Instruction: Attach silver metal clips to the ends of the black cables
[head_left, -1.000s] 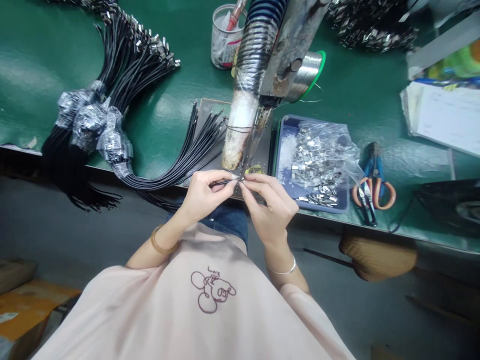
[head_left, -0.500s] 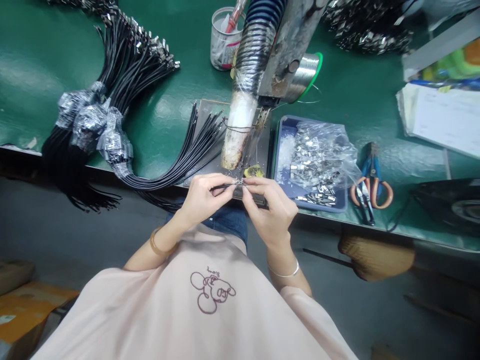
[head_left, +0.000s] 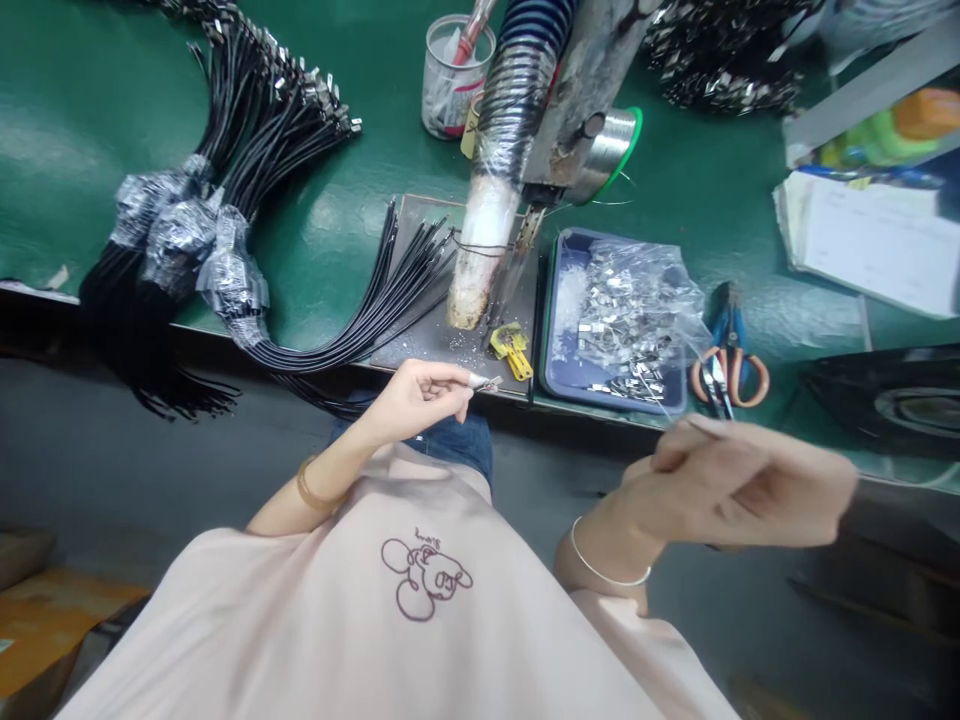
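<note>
My left hand [head_left: 433, 398] pinches a small metal terminal piece [head_left: 491, 383] between thumb and forefinger, just off the table's front edge. No black wire shows clearly in that pinch. My right hand [head_left: 750, 485] is off to the right, in front of the table edge and blurred by motion. Its fingers look curled, but whether they hold anything is unclear. Near it lie pliers with orange handles [head_left: 759, 378] and a slim metal tool [head_left: 718, 388], whose lower end the hand hides. A yellow plastic piece [head_left: 514, 350] rests on the grey board [head_left: 420, 345].
A blue tray [head_left: 553, 385] holds metal pieces and a plastic bag. Bundled black wires [head_left: 322, 350] lie to the left. A hose [head_left: 484, 230] and a metal arm [head_left: 570, 120] with a solder spool [head_left: 611, 150] reach over the board. Papers [head_left: 870, 235] sit at right.
My right hand has left my left hand and swung far right, toward the pliers. My left hand stays near its place, pinching the metal piece. More of the yellow piece shows.
</note>
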